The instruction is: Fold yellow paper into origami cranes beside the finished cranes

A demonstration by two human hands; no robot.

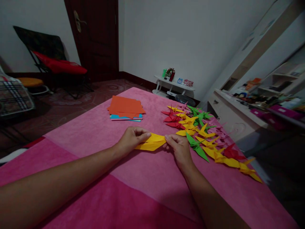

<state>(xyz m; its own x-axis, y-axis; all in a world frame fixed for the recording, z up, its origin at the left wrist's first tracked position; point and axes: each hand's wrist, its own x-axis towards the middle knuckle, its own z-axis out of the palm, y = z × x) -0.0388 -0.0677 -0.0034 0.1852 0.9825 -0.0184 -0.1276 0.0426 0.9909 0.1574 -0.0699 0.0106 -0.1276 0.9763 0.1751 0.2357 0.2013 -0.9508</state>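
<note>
A folded piece of yellow origami paper (153,144) is stretched between my two hands, just above the pink cloth. My left hand (133,139) grips its left end, thumb on top and the other fingers behind. At the right end, my right hand (178,148) pinches the narrow tip between thumb and forefinger. Long creases run across the paper, and its underside is hidden. Close to my right hand lies a green paper crane (196,147), beside a yellow paper crane (188,132).
A stack of coloured paper (126,106), orange on top, lies ahead on the pink tablecloth (95,127). Rows of red, yellow, green and pink cranes cover the table's right side. Beyond stand a small white shelf (175,83), a cluttered dresser (228,111) and a folding chair (54,63).
</note>
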